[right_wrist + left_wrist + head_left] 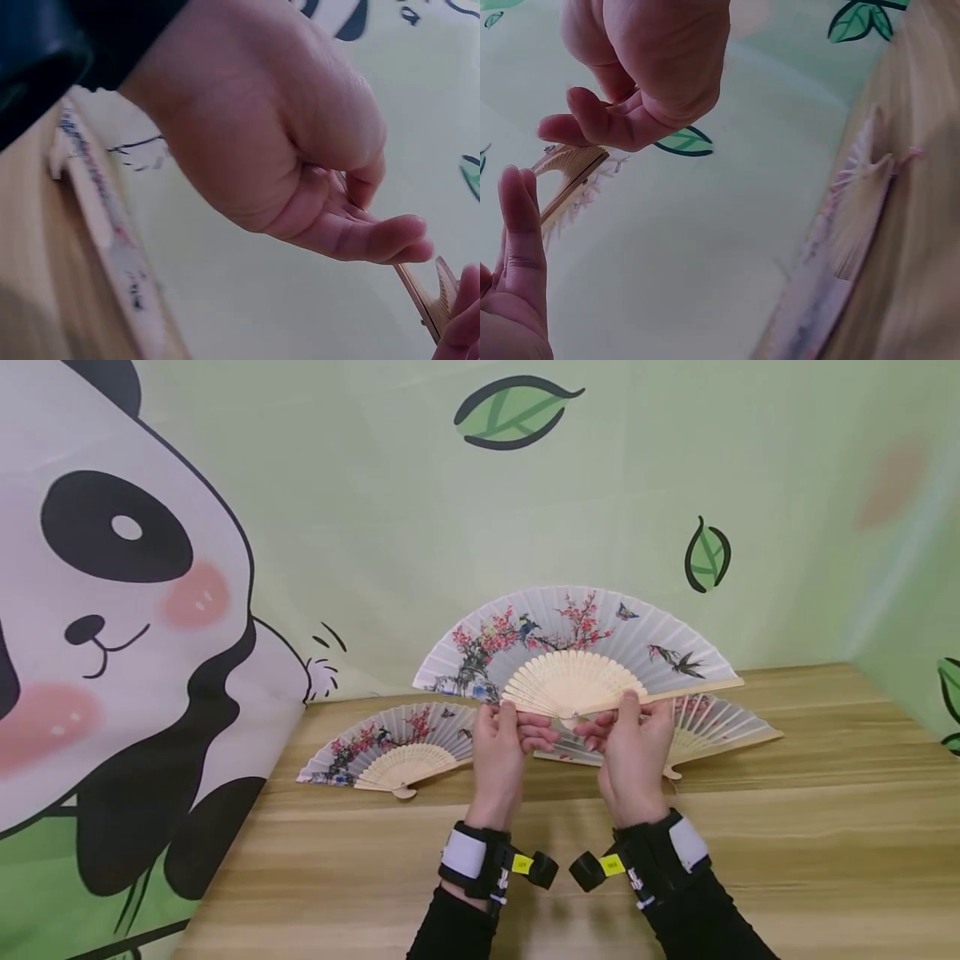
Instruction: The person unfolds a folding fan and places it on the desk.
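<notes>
A spread folding fan (573, 681) with pale wooden ribs and a white leaf printed with pink blossom, birds and a butterfly is held up, arc upward, in the head view. My left hand (501, 760) pinches its lower edge left of the pivot, thumb in front. On the other side my right hand (636, 760) pinches the lower edge the same way. The outer fingers of both hands point inward under the pivot. Part of the held fan's ribs (570, 176) shows between the hands in the left wrist view.
Two more spread fans of the same print stand on the wooden table (360, 877) behind: a left fan (405, 756) and a right fan (723, 727), partly hidden by my hands. A green backdrop (360, 510) with a panda and leaves rises behind the table.
</notes>
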A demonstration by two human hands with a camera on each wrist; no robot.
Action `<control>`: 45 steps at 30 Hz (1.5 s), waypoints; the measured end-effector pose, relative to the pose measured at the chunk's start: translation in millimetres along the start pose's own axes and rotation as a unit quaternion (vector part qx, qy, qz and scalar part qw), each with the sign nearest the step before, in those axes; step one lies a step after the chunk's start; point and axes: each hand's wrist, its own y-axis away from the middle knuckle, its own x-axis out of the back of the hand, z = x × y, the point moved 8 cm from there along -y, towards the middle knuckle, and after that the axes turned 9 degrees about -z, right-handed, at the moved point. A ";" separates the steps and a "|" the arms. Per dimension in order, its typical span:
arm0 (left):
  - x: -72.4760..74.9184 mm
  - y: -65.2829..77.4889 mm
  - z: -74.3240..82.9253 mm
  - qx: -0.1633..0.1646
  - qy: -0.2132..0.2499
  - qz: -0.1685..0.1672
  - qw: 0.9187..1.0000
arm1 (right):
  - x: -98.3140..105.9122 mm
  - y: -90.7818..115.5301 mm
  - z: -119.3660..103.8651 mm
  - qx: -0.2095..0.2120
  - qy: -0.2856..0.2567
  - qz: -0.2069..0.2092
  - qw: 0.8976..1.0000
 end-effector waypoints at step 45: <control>93.4 160.5 -53.8 0.284 0.029 -0.053 0.957 | 38.5 140.1 108.7 -0.279 0.021 -0.055 0.959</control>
